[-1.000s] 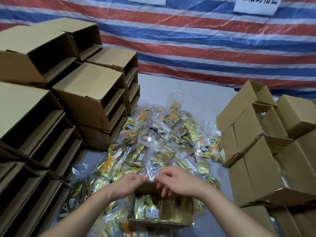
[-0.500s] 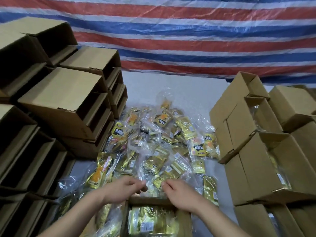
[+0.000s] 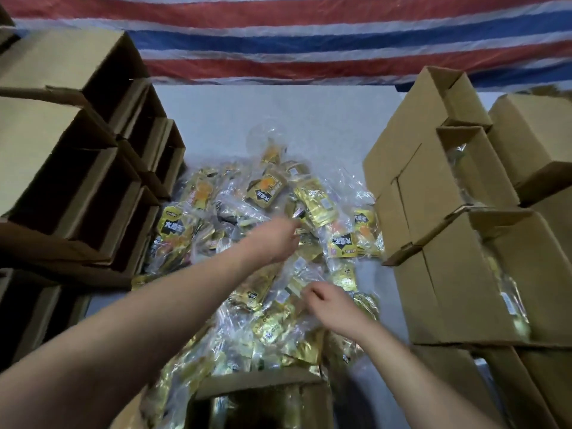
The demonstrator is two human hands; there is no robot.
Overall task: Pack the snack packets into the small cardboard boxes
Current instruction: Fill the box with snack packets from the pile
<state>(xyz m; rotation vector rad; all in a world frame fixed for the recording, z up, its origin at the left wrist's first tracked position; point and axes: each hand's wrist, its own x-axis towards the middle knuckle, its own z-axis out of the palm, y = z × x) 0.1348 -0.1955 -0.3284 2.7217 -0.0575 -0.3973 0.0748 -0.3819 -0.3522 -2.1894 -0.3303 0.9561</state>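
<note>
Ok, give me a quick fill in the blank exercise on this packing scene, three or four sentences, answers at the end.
1. Both hands reach into the pile of snack packets lying on the ____.
2. The left hand reaches ____ into the pile than the right hand.
3. The empty boxes are stacked on the person's ____ side.
4. The open box nearest the person already holds ____.

Missing words: table; farther; left; packets

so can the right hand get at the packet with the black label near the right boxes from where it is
Probably yes. The right hand sits low in the pile, and the black-label packet lies on top just beyond it, uncovered. The left hand is off to the side, and the stacked boxes leave it clear.
</note>
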